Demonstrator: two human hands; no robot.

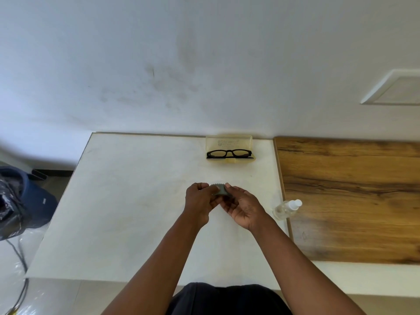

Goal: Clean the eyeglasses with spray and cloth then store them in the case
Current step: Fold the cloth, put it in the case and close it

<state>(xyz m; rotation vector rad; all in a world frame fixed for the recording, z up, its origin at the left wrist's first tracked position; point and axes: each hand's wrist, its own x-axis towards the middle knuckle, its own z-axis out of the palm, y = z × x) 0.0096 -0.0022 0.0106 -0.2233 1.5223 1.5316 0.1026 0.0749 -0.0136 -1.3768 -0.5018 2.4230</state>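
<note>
Cloth pinched btwn both hands; glasses in open case.

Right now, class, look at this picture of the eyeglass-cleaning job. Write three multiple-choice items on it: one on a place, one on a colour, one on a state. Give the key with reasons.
1. Where does the spray bottle lie?
A. Inside the case
B. To the right of the hands, at the seam of the white table and the wooden surface
C. On the floor

2. What colour is the frame of the eyeglasses?
A. Black
B. Red
C. White

3. What state is the case in?
A. Shut, with nothing in it
B. Missing its lid
C. Open, with the eyeglasses in it

Key: 1 B, it lies on its side there. 2 A, the rims are plainly black. 3 C, the lid stands up behind the eyeglasses, while the left hand and right hand hold the cloth.
</note>
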